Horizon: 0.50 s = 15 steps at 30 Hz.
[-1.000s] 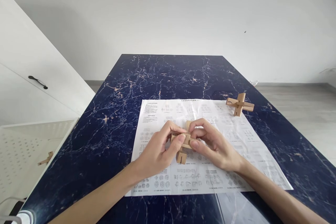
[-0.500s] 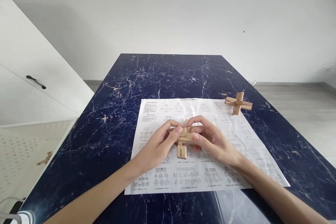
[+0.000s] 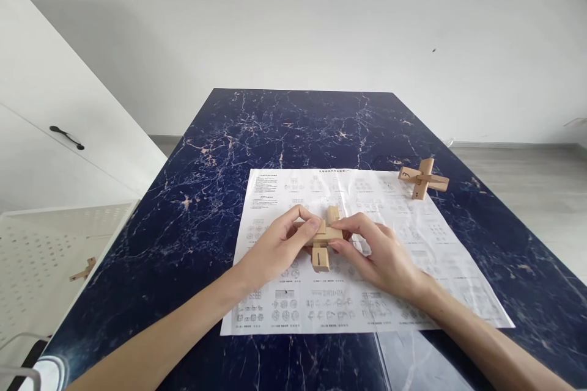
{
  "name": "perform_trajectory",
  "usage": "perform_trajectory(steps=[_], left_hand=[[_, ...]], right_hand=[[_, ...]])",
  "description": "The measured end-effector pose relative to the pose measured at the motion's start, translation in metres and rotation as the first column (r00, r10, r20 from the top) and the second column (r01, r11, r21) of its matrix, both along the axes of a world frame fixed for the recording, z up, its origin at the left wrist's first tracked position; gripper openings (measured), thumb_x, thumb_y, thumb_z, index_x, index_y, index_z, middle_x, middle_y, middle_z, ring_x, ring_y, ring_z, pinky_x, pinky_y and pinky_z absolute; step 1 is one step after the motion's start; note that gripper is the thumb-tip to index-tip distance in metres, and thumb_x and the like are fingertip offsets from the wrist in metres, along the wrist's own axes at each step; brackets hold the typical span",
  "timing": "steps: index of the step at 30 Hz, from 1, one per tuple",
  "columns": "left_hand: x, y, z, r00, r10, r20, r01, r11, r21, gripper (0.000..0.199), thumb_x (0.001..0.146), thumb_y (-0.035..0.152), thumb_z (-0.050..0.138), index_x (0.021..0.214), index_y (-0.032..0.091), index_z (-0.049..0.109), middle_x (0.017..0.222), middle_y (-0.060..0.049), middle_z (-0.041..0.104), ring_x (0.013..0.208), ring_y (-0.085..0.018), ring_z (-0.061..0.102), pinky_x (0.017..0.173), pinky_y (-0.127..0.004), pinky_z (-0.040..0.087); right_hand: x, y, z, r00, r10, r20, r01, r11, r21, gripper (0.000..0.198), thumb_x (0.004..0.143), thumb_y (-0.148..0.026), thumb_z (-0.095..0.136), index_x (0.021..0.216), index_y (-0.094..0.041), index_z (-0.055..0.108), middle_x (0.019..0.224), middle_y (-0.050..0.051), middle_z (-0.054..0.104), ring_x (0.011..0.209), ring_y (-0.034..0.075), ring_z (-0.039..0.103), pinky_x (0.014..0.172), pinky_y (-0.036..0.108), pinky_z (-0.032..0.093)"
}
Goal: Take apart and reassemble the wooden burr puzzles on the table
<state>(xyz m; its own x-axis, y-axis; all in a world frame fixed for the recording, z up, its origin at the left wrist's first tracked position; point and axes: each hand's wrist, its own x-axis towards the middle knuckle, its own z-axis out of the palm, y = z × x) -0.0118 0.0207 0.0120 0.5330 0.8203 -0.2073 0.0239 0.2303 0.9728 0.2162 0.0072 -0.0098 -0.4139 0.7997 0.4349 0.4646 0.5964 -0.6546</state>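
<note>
Between both hands is a wooden interlocking puzzle (image 3: 320, 258), made of several notched pale bars that cross each other. One bar end points toward me and bears a dark stroke; another sticks out at the far side. My left hand (image 3: 287, 244) grips the puzzle's left side, thumb on top and fingers curled behind. My right hand (image 3: 376, 250) pinches a bar on the right side between thumb and index finger. Under the hands lies a large printed instruction sheet (image 3: 270, 195) with small diagrams. Fingers hide parts of the puzzle.
A second wooden cross puzzle (image 3: 422, 178) with marked bar ends stands at the sheet's upper right corner. The table (image 3: 284, 128) is dark blue and marbled. At left are a white cabinet (image 3: 59, 159), a perforated white surface (image 3: 41, 263) and another wooden piece (image 3: 83, 270).
My right index finger has come down from the puzzle's far side to pinch the right bar, so the far bar end now shows. The view has shifted slightly.
</note>
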Motion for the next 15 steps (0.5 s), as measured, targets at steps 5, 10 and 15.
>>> perform_trajectory(steps=[5, 10, 15], left_hand=[[0.0003, 0.0002, 0.0043, 1.000, -0.009, 0.027, 0.011, 0.998, -0.067, 0.041, 0.102, 0.061, 0.062, 0.097, 0.021, 0.055, 0.081, 0.002, 0.062, 0.070, -0.013, 0.057, 0.067, -0.028, 0.045], [-0.0004, -0.0005, 0.0075, 1.000, -0.021, -0.002, 0.020, 0.996, -0.090, 0.041, 0.103, 0.060, 0.062, 0.096, 0.021, 0.056, 0.079, 0.004, 0.061, 0.067, -0.012, 0.056, 0.066, -0.027, 0.045], [0.0004, -0.0012, 0.0046, 1.000, -0.011, 0.022, 0.013, 0.995, -0.094, 0.039, 0.104, 0.057, 0.061, 0.094, 0.020, 0.055, 0.075, 0.005, 0.057, 0.064, -0.010, 0.051, 0.063, -0.026, 0.042]], right_hand=[[0.0001, -0.0002, -0.0033, 0.999, 0.004, 0.041, -0.010, 0.987, 0.162, 0.015, 0.111, -0.035, 0.057, 0.120, -0.023, 0.059, 0.073, 0.000, 0.072, 0.055, 0.017, 0.066, 0.053, 0.029, 0.052], [-0.0003, 0.0005, -0.0017, 0.995, 0.011, 0.096, -0.034, 0.969, 0.245, 0.015, 0.113, -0.034, 0.054, 0.121, -0.022, 0.057, 0.080, 0.003, 0.074, 0.057, 0.017, 0.067, 0.053, 0.029, 0.052], [-0.0016, 0.0012, 0.0008, 0.994, 0.016, 0.109, -0.049, 0.952, 0.301, 0.014, 0.114, -0.032, 0.053, 0.120, -0.020, 0.056, 0.081, 0.004, 0.074, 0.059, 0.018, 0.068, 0.054, 0.029, 0.053]])
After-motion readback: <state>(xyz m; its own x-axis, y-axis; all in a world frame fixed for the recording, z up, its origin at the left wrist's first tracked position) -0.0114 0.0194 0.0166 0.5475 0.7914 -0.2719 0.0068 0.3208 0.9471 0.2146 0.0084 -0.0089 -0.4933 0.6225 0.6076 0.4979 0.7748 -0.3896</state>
